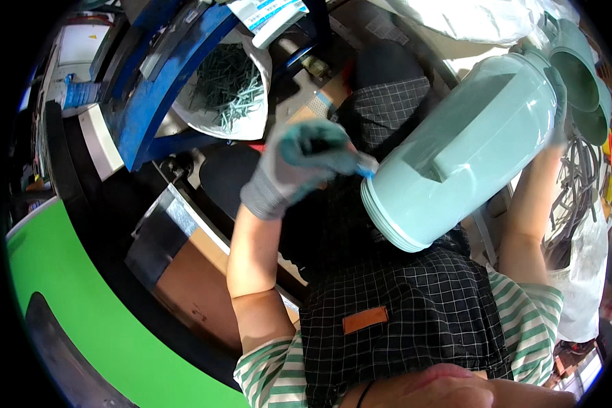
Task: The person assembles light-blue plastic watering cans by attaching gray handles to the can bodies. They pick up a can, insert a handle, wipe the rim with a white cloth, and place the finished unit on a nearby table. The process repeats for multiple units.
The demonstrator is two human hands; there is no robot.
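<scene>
Best keeping glossy pale-green plastic cylinder (479,132) steady, centre-right of frame
Left fingers (343,162) are pinching small blue piece (368,166) beside ribbed rim (387,224); right hand's (558,128) grip: cannot tell.

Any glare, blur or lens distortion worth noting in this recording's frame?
Head view: bright glare spots on the pale green jug; the gloved left hand looks slightly blurred; the green panel curves toward the rim, probably fisheye distortion; corners are black.
</scene>
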